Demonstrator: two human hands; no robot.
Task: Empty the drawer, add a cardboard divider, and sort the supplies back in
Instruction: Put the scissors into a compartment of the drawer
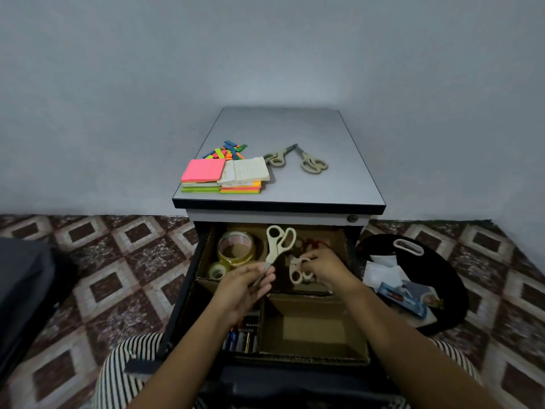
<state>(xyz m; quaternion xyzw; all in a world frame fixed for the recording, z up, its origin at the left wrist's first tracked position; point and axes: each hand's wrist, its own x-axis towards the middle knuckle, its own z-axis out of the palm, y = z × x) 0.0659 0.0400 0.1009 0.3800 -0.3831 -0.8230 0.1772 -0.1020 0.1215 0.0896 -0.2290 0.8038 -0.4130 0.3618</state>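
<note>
The left grip [244, 287] pinches scissors [278, 243] by their blades, the right grip [324, 268] holds a second pair [296, 273]: better lay both flat beneath.

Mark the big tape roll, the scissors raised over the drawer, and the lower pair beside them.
big tape roll [236, 259], head view, front outer wall.
raised scissors [275, 248], head view, where the white handles join.
lower scissors [292, 270], head view, left handle loop's rim.
</note>
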